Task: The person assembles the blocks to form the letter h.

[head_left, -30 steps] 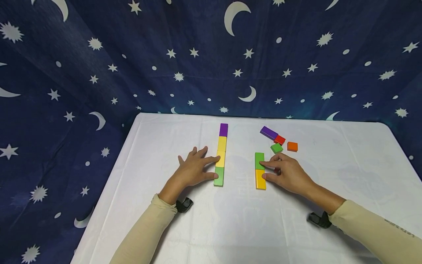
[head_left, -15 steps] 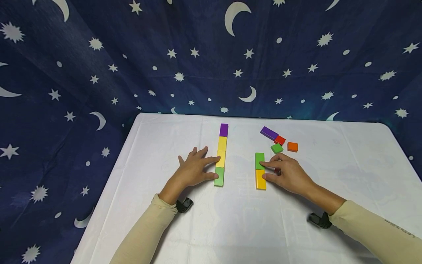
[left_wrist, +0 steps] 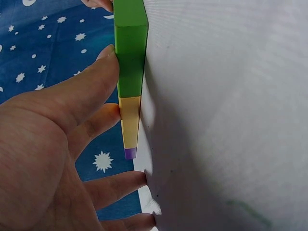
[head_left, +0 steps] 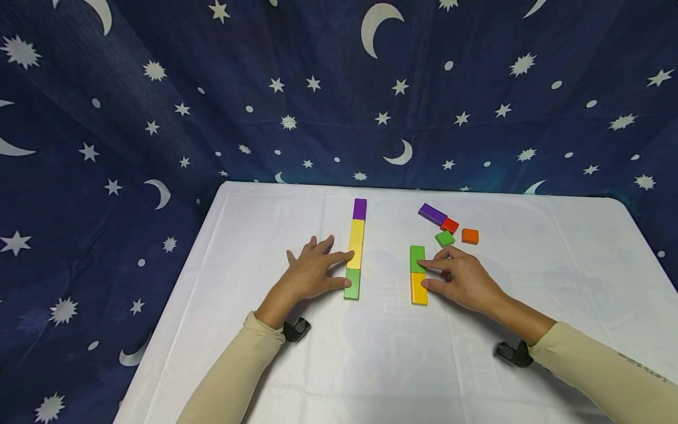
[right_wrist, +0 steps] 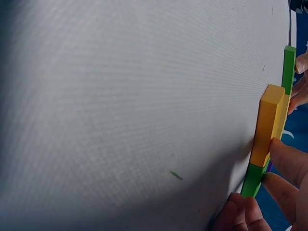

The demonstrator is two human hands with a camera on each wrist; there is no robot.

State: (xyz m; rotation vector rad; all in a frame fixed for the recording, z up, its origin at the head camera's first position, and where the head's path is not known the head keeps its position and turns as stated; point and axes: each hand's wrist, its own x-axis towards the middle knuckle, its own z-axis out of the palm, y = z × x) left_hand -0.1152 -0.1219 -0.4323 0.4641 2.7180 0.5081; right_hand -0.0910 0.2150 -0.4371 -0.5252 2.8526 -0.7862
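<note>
Purple (head_left: 360,209), two light-yellow (head_left: 357,231) and light-green blocks (head_left: 352,288) lie end to end in one row. My left hand (head_left: 307,272) touches this row, thumb on the green block and index finger on the nearer yellow one; its other fingers are spread. To the right, a green block (head_left: 416,254) and an orange-yellow block (head_left: 418,294) form a shorter row. My right hand (head_left: 463,280) touches the green one with its index finger and the orange-yellow one with its thumb, also seen in the right wrist view. Its remaining fingers are bent and partly hidden.
Behind my right hand lie a long purple block (head_left: 432,214), a red block (head_left: 449,225) touching it, a small green block (head_left: 444,238) and an orange block (head_left: 469,236). A dark-blue curtain (head_left: 328,135) hangs along the far edge of the white table (head_left: 371,365).
</note>
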